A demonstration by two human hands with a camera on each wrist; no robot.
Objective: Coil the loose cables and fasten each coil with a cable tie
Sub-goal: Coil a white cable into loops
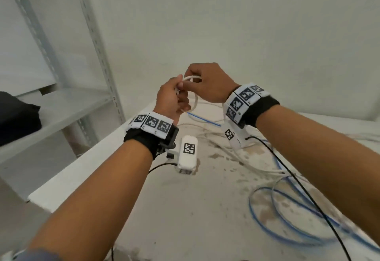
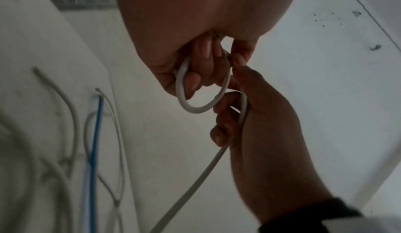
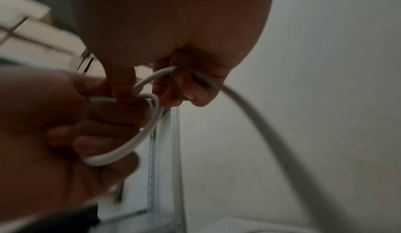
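Above the table I hold a white cable (image 1: 192, 78) bent into one small loop between both hands. My left hand (image 1: 174, 98) has its fingers curled round the loop (image 2: 195, 108), with the thumb on top. Touching it from the right, my right hand (image 1: 205, 84) pinches the same cable (image 3: 139, 139) where it joins the loop. The free length trails down from the right hand (image 2: 260, 116) toward the table. In the right wrist view the left hand (image 3: 54, 116) fills the lower left. No cable tie is in sight.
Loose white cables (image 1: 236, 158) and a blue cable (image 1: 287, 215) sprawl over the stained white table (image 1: 82, 170), mostly right of centre. A grey metal shelf rack (image 1: 61, 106) stands at left with a dark object (image 1: 16, 116) on it. White wall behind.
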